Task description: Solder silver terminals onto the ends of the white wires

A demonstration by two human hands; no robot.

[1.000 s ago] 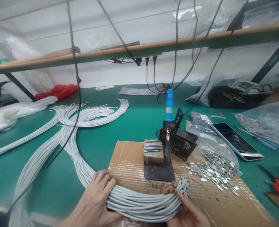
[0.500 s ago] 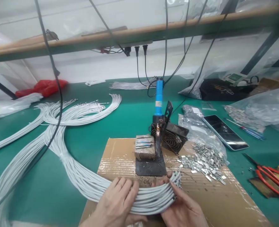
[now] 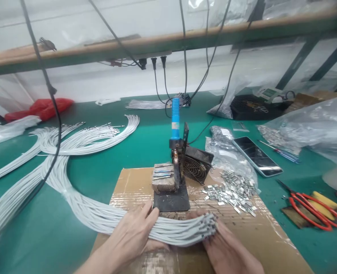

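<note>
A thick bundle of white cables (image 3: 179, 230) runs from the left over the cardboard sheet (image 3: 242, 243). My left hand (image 3: 135, 232) is wrapped round the bundle, thumb underneath. At the cable ends is my right hand (image 3: 228, 247), slightly blurred; its palm lies against the tips and its fingers are partly hidden behind them. Behind the bundle, a blue-handled soldering iron (image 3: 175, 118) stands upright in a holder on a black base plate (image 3: 171, 201), beside a small block (image 3: 163, 184) with thin metal rods on top.
Small metal pieces (image 3: 233, 190) lie in a pile right of a black fan (image 3: 198, 163). Farther right are a phone (image 3: 258, 156), a screwdriver (image 3: 279, 151) and red-handled scissors (image 3: 313, 209). More white cables (image 3: 91, 142) lie at left. Black cords hang from above.
The camera view has shifted, so the bench items appear farther left. My right hand has moved from gripping around the cable ends to lying flatter against their tips.
</note>
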